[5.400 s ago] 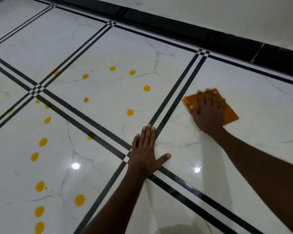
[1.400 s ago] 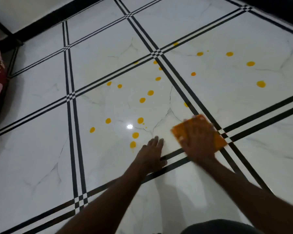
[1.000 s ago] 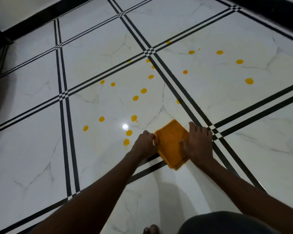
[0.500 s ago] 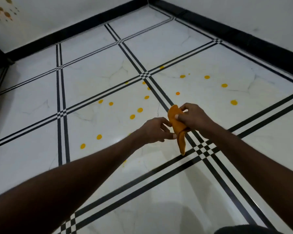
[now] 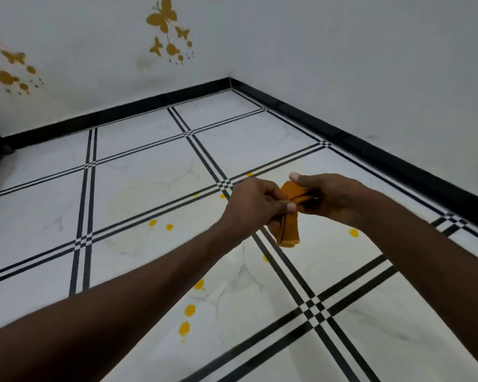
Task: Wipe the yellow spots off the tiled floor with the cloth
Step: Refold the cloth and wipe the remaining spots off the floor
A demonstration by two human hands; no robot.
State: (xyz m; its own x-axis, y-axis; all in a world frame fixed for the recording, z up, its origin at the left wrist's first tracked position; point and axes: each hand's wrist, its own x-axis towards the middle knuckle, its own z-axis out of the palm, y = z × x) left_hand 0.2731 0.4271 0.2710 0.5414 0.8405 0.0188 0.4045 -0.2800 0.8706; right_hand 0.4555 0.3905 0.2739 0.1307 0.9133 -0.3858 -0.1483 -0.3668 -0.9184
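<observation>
**Cloth lifted off the floor and held in both hands**

The orange cloth, pressed flat on the tiles under the right hand a few seconds ago, is now up in the air, bunched and folded, with one end hanging down. The left hand, which had been resting palm-down on the floor, has come up too and pinches the cloth from the other side. The camera has tilted upward: the room corner, the black skirting and gold butterfly stickers on the wall have come into view, and fewer yellow spots are visible
</observation>
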